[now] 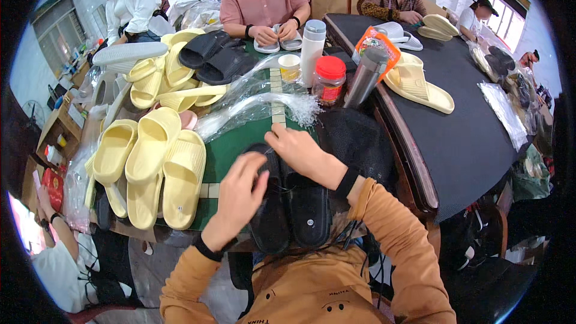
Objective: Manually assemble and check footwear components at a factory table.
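Note:
A pair of black slippers lies side by side at the table's near edge: the left slipper (270,222) and the right slipper (309,219). My left hand (237,189) is over the left slipper's strap, its fingers bent and the thumb standing apart, with nothing visible in it. My right hand (303,153) is above the slippers' far ends, its thumb and fingertips pinched together. Whatever is in that pinch is too small to make out. Just beyond it, a bundle of thin clear plastic strands (294,106) spills from a clear bag (231,117).
Yellow slippers (153,144) are stacked at left, with black slippers (213,54) behind. A white bottle (313,48), red-lidded jar (330,81), steel flask (367,75) and paper cup (289,69) stand ahead. Co-workers sit around the tables; one opposite (264,6) holds pale slippers.

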Action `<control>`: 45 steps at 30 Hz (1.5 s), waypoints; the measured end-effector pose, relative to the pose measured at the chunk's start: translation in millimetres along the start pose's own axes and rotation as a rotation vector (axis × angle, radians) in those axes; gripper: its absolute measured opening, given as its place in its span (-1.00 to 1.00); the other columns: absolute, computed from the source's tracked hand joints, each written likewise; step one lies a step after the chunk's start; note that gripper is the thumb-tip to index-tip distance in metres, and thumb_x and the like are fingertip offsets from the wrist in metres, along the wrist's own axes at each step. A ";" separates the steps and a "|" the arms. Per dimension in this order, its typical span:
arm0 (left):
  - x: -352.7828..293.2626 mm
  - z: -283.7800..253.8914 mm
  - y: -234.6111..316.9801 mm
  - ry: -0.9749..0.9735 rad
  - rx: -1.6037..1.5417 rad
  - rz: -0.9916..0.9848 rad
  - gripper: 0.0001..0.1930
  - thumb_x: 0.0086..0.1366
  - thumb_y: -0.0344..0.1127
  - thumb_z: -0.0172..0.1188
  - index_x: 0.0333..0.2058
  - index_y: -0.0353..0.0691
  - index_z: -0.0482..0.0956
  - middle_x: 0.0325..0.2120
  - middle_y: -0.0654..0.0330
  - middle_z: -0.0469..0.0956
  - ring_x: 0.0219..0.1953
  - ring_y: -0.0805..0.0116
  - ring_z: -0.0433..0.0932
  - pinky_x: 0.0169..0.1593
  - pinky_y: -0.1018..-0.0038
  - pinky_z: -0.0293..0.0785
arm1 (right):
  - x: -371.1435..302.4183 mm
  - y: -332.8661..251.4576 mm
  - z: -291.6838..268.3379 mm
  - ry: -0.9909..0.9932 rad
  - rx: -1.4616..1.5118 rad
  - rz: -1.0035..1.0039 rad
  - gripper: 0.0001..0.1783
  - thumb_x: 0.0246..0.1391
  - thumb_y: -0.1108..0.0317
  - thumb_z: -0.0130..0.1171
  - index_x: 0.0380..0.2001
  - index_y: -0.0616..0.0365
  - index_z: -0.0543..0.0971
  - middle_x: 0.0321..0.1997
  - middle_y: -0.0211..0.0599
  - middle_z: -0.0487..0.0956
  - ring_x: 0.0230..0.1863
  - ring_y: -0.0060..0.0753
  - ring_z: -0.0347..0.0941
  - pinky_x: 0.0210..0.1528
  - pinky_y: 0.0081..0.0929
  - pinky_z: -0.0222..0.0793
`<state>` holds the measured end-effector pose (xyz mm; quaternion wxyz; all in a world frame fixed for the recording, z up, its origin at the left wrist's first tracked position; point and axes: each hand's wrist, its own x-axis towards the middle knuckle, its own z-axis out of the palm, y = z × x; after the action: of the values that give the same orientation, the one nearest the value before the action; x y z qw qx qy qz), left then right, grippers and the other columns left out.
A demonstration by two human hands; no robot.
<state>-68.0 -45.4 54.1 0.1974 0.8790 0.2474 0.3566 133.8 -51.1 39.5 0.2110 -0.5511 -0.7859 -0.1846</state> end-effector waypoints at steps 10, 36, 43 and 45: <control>49.4 30.2 -49.3 -0.163 -0.276 -0.215 -0.72 0.17 -0.58 0.12 -0.11 -0.40 0.49 -0.42 0.02 0.59 -0.39 0.29 0.57 -0.25 0.43 0.49 | -11.4 -14.9 13.5 0.054 0.289 0.193 -0.72 0.02 0.49 0.12 -0.15 0.23 0.40 -0.23 -0.10 0.41 -0.24 0.01 0.54 -0.28 -0.17 0.53; 39.2 56.1 -59.3 0.003 -0.255 -0.180 -0.88 0.28 -0.45 0.14 -0.29 -0.40 0.55 -0.45 0.08 0.54 -0.44 0.34 0.50 -0.31 0.45 0.42 | -18.4 -4.4 24.0 0.163 1.097 0.663 -0.88 0.11 0.47 0.18 -0.31 0.31 0.57 -0.42 -0.25 0.62 -0.40 -0.49 0.54 -0.30 -0.52 0.45; 39.7 55.1 -58.5 -0.014 -0.244 -0.169 -0.89 0.27 -0.46 0.15 -0.29 -0.40 0.55 -0.43 0.07 0.55 -0.43 0.29 0.52 -0.30 0.42 0.43 | -17.5 -3.9 23.2 0.173 1.060 0.648 -0.88 0.10 0.47 0.19 -0.31 0.31 0.57 -0.41 -0.23 0.61 -0.40 -0.46 0.54 -0.30 -0.51 0.45; 40.0 54.0 -57.2 -0.013 -0.244 -0.168 -0.89 0.27 -0.46 0.15 -0.30 -0.40 0.55 -0.43 0.06 0.55 -0.43 0.28 0.53 -0.30 0.42 0.43 | -16.7 -4.4 22.6 0.165 1.060 0.649 -0.88 0.09 0.47 0.20 -0.31 0.31 0.57 -0.41 -0.22 0.61 -0.40 -0.45 0.54 -0.30 -0.50 0.45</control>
<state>-20.8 14.2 9.2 0.3334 0.8269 0.2739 0.3607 131.8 -54.0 11.3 0.5609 -0.5660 -0.5445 0.2619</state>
